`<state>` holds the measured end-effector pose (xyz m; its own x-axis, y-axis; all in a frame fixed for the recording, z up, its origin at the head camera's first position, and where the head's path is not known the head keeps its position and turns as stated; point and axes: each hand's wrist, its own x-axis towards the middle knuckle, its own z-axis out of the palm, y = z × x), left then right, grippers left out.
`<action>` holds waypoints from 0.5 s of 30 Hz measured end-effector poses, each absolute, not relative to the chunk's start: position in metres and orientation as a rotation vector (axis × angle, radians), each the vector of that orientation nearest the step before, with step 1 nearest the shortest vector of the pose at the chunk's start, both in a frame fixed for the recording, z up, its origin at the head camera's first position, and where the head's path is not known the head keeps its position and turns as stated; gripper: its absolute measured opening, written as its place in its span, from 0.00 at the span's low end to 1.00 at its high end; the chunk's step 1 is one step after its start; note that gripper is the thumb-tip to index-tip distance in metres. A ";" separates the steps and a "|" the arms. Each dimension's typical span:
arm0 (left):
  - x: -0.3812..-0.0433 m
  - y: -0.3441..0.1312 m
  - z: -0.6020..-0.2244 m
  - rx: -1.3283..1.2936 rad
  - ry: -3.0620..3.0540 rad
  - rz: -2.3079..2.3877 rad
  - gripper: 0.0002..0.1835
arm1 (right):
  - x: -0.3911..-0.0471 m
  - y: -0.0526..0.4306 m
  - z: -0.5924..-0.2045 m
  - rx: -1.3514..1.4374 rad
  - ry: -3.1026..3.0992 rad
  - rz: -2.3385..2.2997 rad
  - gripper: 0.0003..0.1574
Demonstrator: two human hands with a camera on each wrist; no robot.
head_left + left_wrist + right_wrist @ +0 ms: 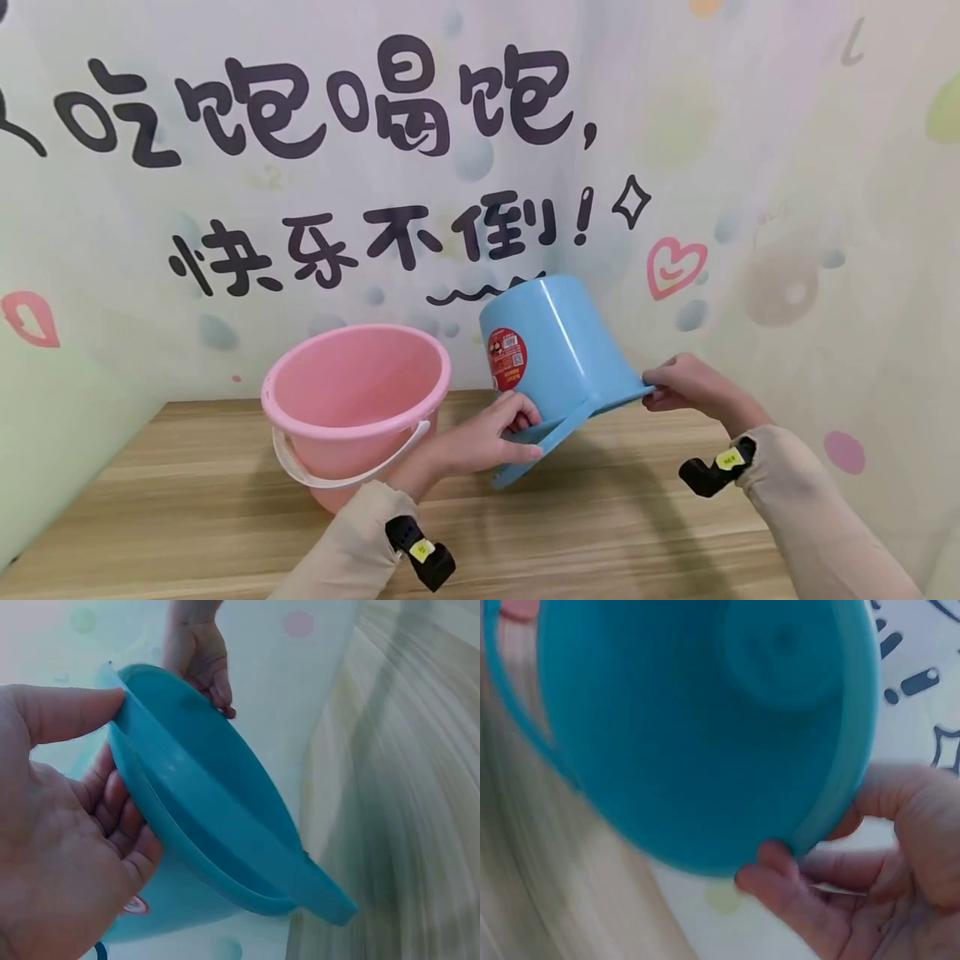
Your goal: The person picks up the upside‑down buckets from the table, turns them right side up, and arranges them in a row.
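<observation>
A light blue bucket (pixel 558 350), tipped over with its base up and its mouth facing down toward me, is held over the table by both hands. My left hand (pixel 487 437) grips the near left of its rim, thumb on the flat blue handle (pixel 202 795) and fingers on the outer side. On the far right of the rim, my right hand (pixel 693 387) pinches the edge. In the right wrist view its fingertips (pixel 772 862) curl over the rim, with the bucket's hollow inside facing the camera. A red round label (pixel 507 358) shows on the bucket's side.
Left of the blue bucket, a pink bucket (pixel 330 458) stands upright on the wood-grain table (pixel 570 533), its white handle (pixel 360 477) hanging at the front. My left forearm passes close by it. A printed wall (pixel 720 167) rises behind the table.
</observation>
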<state>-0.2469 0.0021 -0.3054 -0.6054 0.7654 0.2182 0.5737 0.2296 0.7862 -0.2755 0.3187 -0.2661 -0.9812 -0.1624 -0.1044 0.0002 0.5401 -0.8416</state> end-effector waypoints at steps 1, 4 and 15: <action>-0.246 0.003 -0.304 1.255 2.273 1.326 0.16 | -0.274 0.318 -0.264 -0.118 2.602 -1.423 0.19; -0.243 0.005 -0.302 1.221 2.245 1.345 0.16 | -0.271 0.318 -0.258 -0.075 2.598 -1.411 0.18; -0.244 0.004 -0.301 1.008 2.037 1.631 0.14 | -0.266 0.316 -0.245 -0.037 2.664 -1.384 0.23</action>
